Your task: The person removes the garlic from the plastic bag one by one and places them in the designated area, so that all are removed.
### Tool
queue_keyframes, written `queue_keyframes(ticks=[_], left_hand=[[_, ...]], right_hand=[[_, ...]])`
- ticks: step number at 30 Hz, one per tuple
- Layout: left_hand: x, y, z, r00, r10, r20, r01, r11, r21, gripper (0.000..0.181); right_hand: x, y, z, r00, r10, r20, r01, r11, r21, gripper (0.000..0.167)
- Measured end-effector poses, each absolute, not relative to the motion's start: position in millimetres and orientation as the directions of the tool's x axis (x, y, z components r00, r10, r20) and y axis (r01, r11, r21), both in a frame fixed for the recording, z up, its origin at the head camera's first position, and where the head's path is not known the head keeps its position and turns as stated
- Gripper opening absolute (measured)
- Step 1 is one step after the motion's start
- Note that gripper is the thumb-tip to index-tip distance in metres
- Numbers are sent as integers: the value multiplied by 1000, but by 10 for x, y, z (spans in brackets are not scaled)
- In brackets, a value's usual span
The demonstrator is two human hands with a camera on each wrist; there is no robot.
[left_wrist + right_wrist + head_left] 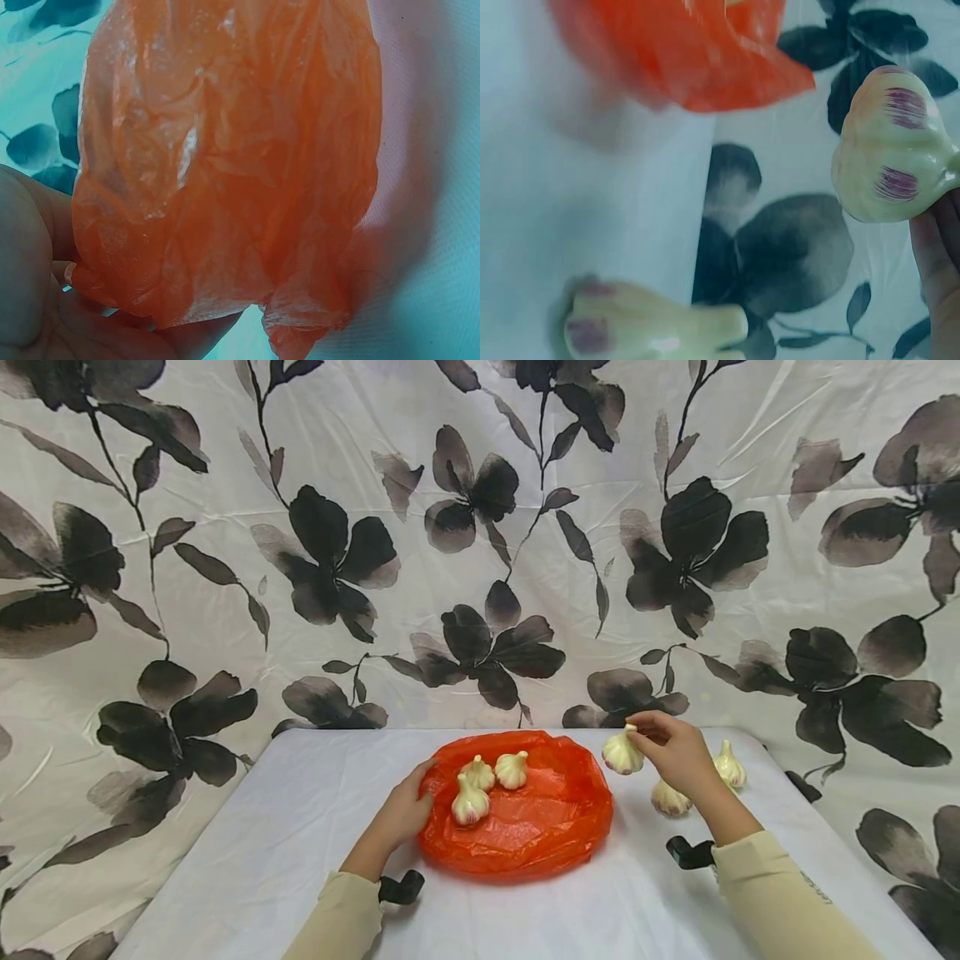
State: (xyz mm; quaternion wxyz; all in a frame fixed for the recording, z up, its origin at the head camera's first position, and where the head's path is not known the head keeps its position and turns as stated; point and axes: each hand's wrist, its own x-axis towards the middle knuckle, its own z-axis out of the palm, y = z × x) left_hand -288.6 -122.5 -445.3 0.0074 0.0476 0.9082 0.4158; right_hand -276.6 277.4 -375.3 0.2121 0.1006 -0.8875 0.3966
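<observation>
An orange-red plastic bag lies with its mouth spread wide at the middle of the table, and three garlic bulbs rest inside toward its left. My left hand grips the bag's left rim; in the left wrist view its fingers go behind the thin plastic, partly hidden. To the right of the bag, my right hand pinches a garlic bulb by its stem, raised above the table. The right wrist view shows this bulb with purple streaks, its body apart from the bag.
Two more garlic bulbs, one below my right hand and another behind the wrist, sit on the white-covered table. A flower-printed cloth hangs behind the table's far edge. Black camera mounts stick out from both wrists.
</observation>
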Motion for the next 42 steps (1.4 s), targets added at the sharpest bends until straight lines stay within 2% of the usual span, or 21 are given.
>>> queue_keyframes(ticks=[18, 28, 42], left_hand=[[-2881, -1233, -4455, -996, 90, 17, 71, 643, 762, 57], [-2894, -1223, -4468, -996, 91, 24, 77, 630, 772, 56], [-2890, -1260, -4494, -994, 101, 49, 102, 629, 771, 56]], right_hand=[[-2682, 3403, -3657, -905, 122, 408, -182, 755, -630, 38], [-2637, 3731, -3684, -893, 193, 407, -100, 796, -598, 39], [-2578, 4065, -3811, -870, 315, 378, 23, 793, -608, 40]])
